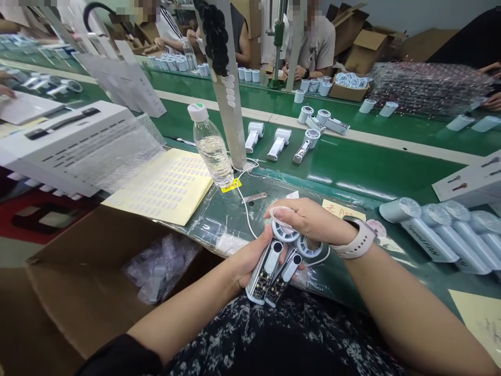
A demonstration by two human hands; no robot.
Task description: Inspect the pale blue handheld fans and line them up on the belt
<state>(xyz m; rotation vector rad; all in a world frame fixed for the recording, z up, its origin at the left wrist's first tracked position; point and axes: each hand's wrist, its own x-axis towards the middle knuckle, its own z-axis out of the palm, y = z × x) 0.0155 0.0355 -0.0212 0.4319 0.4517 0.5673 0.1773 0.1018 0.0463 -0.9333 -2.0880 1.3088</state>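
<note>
Two light-blue handheld fans lie side by side in my left hand (254,257), its fingers wrapped round their handles. The nearer fan (269,269) and the second fan (288,269) both show bare circuit boards at the lower handle. At the nearer fan's round head, my right hand (307,218) pinches a white ring (279,208); whether the ring touches the head I cannot tell. A white cable (246,209) runs past the fans on the bench. My right wrist wears a pale watch (358,241).
A water bottle (213,149) stands beside a metal post (230,104), next to a sticker sheet (164,185). Several finished-looking fans (434,240) lie at right. More fans (279,143) rest on the green belt (352,167). An open carton (78,271) sits below left. Co-workers (317,42) sit opposite.
</note>
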